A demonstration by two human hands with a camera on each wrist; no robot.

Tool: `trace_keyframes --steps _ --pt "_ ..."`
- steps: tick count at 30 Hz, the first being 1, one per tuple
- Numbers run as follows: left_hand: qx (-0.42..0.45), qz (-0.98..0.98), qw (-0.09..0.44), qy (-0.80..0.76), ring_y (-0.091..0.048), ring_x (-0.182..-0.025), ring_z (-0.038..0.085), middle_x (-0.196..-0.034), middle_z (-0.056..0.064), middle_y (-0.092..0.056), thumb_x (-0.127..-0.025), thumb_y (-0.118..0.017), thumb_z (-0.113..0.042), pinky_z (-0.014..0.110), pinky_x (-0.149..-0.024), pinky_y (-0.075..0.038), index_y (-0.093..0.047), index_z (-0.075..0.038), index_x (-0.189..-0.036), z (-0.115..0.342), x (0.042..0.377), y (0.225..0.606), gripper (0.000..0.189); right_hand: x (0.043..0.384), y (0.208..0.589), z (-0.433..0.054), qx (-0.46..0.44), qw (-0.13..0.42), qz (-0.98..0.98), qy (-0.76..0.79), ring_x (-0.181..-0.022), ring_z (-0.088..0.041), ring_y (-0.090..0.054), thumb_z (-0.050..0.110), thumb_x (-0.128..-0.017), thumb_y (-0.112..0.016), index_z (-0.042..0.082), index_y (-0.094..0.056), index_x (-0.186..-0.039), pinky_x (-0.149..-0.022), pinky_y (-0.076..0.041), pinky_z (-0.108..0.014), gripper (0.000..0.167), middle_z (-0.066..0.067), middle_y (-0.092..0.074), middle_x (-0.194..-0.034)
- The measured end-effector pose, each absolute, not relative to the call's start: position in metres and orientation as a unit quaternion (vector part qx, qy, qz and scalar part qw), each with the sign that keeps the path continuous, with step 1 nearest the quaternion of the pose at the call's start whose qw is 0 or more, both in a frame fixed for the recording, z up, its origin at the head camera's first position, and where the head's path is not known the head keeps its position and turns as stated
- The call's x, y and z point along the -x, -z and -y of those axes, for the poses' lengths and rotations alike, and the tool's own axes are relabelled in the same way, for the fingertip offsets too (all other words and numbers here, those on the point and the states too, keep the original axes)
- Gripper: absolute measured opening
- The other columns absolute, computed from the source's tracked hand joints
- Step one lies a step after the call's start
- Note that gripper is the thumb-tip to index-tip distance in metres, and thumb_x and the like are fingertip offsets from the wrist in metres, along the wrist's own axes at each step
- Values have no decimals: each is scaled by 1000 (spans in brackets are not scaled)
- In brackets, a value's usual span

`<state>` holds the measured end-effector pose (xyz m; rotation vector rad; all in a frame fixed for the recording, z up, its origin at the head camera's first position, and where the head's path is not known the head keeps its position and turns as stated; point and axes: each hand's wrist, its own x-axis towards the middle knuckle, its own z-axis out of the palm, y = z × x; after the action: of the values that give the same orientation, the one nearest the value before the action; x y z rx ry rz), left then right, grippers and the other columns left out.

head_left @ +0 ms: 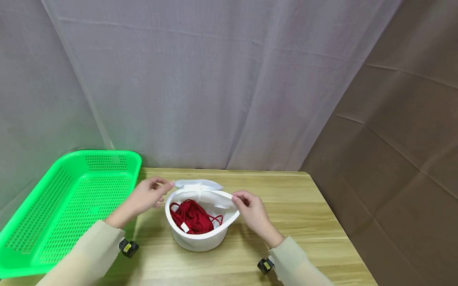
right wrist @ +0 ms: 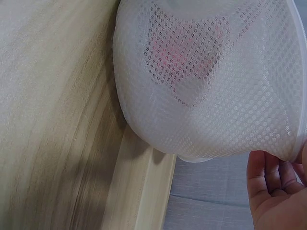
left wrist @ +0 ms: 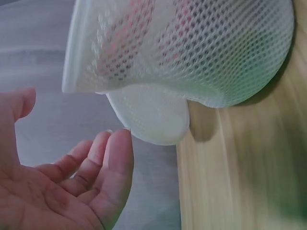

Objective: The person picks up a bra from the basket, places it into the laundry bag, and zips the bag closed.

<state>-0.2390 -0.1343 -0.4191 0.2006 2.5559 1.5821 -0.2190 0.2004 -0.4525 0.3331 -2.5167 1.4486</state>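
A white mesh laundry bag [head_left: 198, 243] stands upright on the table, its round mouth facing up and its lid flap [head_left: 211, 184] folded away at the back. Inside lies a crumpled red garment [head_left: 193, 216] with thin straps and a small white tag. My right hand [head_left: 254, 212] pinches the bag's rim at the right, pulling that side into a point. In the left wrist view my left hand [left wrist: 72, 191] has its fingers loosely extended. Its fingertips are at the edge of the lid flap [left wrist: 153, 117]; whether they touch it I cannot tell.
A green perforated plastic basket [head_left: 136, 174] stands at the left. The wooden table [head_left: 286, 222] ends at a grey cloth [head_left: 200, 99] behind and a brown cloth panel [head_left: 393, 159] on the right. A small black device hangs at each wrist.
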Motion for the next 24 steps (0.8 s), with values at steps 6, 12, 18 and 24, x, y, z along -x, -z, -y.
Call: trace_keyframes --steps 6,12,18,24 --pt "-35 -848 100 -520 -62 -89 29 -115 22 -59 -84 -55 -70 38 -70 -57 -50 0 -129 130 258 417 83 218 452 -199 -110 111 855 -495 -72 -13 -58 11 -92 -66 8 -72 -95 -63 -50 -23 7 -1 -67 -83" --pt "-27 -833 118 -539 -62 -92 30 -120 25 -56 -86 -57 -66 39 -75 -56 -47 2 -129 125 274 424 82 218 451 -197 -113 118 850 -500 -72 -18 -58 5 -91 -65 1 -71 -96 -61 -49 -23 8 -11 -68 -84" --pt "-11 -825 136 -549 -61 -83 24 -109 24 -60 -89 -58 -58 38 -72 -56 -47 4 -126 116 282 434 73 217 451 -199 -115 111 851 -500 -73 -12 -58 12 -92 -66 9 -73 -95 -63 -50 -23 8 -2 -68 -84" --pt "-20 -848 128 -515 -62 -93 26 -109 20 -62 -89 -57 -59 38 -75 -54 -47 6 -127 112 286 442 76 218 452 -201 -126 106 848 -504 -75 -15 -61 15 -93 -66 13 -73 -95 -65 -52 -26 7 2 -69 -86"
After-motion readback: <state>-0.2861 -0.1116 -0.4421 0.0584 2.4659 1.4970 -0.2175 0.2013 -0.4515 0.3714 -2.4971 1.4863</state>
